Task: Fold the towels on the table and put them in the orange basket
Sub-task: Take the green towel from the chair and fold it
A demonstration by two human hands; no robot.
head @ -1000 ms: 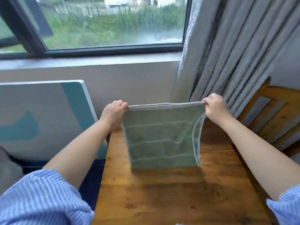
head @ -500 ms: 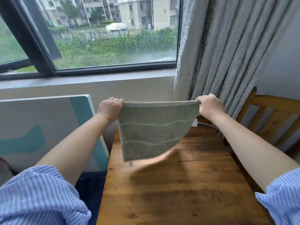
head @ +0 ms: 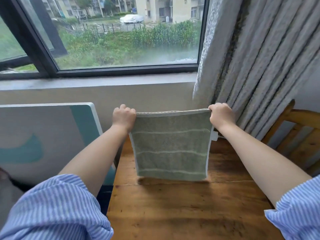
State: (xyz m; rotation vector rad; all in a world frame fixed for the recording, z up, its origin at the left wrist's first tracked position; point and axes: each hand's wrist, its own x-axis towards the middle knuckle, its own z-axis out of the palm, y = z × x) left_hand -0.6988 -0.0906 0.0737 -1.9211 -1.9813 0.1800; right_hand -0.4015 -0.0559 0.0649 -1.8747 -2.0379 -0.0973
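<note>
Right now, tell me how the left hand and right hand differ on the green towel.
The left hand grips the green towel at its top left corner; the right hand grips the top right. The left sits before the wall, the right before the curtain. Both are closed, holding the towel hanging above the wooden table.

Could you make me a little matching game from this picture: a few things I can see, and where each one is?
Things:
1. towel
2. table
3. chair
4. curtain

Places:
A. hanging beside the window, upper right
B. held up by its top corners in the left hand and right hand
C. at the right edge, beside the table
D. below the hanging towel

Pairs: 1-B, 2-D, 3-C, 4-A
</note>
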